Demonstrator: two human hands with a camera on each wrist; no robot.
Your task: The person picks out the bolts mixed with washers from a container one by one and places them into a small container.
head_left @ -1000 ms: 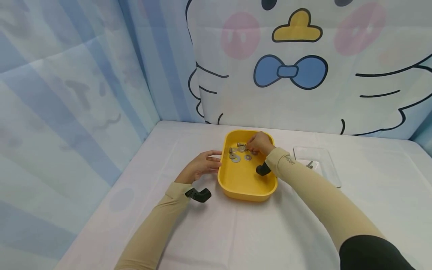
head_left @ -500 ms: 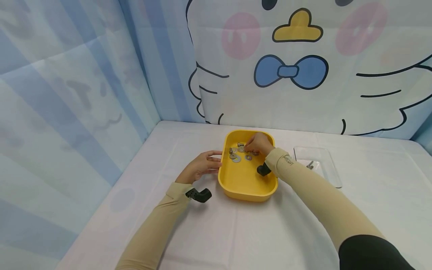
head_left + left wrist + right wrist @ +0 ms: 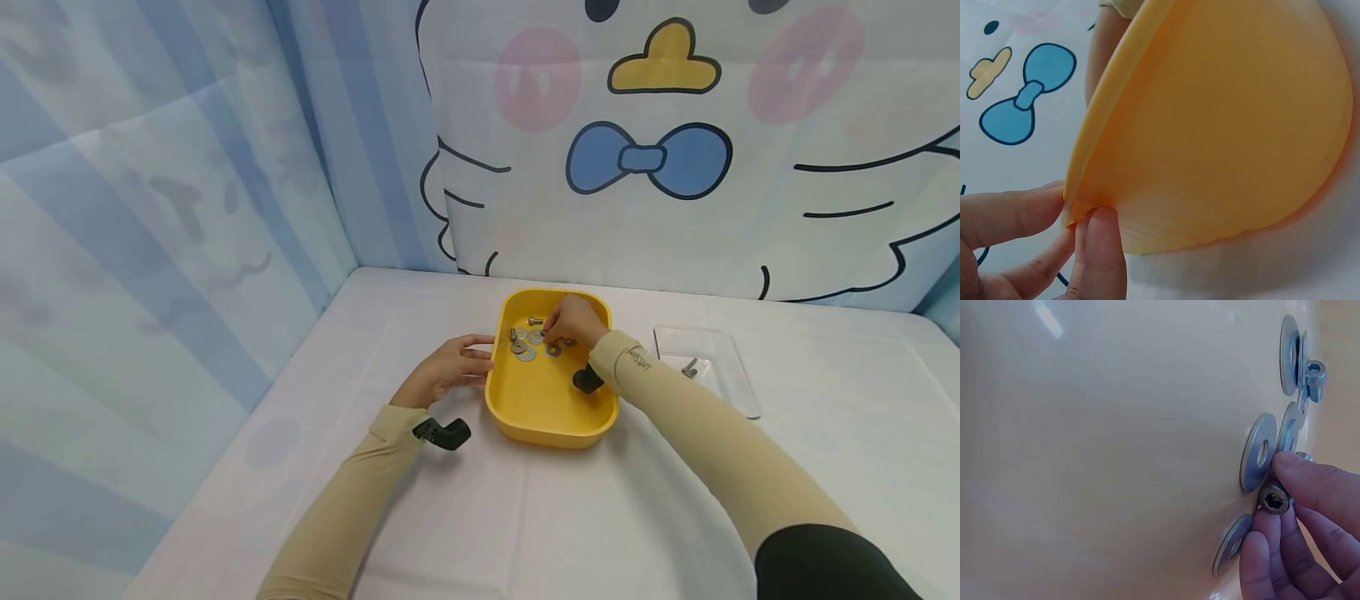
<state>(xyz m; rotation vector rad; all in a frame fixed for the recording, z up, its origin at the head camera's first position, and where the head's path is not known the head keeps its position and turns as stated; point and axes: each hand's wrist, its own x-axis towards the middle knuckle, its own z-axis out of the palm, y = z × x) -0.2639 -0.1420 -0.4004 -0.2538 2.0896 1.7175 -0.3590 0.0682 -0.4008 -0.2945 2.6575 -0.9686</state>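
A yellow tray (image 3: 540, 400) stands on the table with several flat washers (image 3: 527, 353) and small metal bolts (image 3: 535, 321) toward its far end. My right hand (image 3: 576, 321) reaches inside it. In the right wrist view, thumb and fingers pinch a hex-socket bolt (image 3: 1274, 499), its socket end toward the camera. One washer (image 3: 1259, 453) lies right by the thumb, another (image 3: 1232, 545) beside the fingertips. My left hand (image 3: 448, 367) rests its extended fingers against the tray's left side; the left wrist view has the fingertips (image 3: 1104, 219) at the rim and outer wall.
Right of the yellow tray lies a clear plastic tray (image 3: 738, 375) with a few small metal pieces (image 3: 689, 367) in it, partly behind the right sleeve (image 3: 697, 417). A printed cloth (image 3: 645, 242) hangs behind the table, and striped cloth (image 3: 172, 250) hangs at the left.
The fingertips of my right hand have shifted slightly toward the near side within the washers and bolts. My left hand and the yellow tray have stayed in place.
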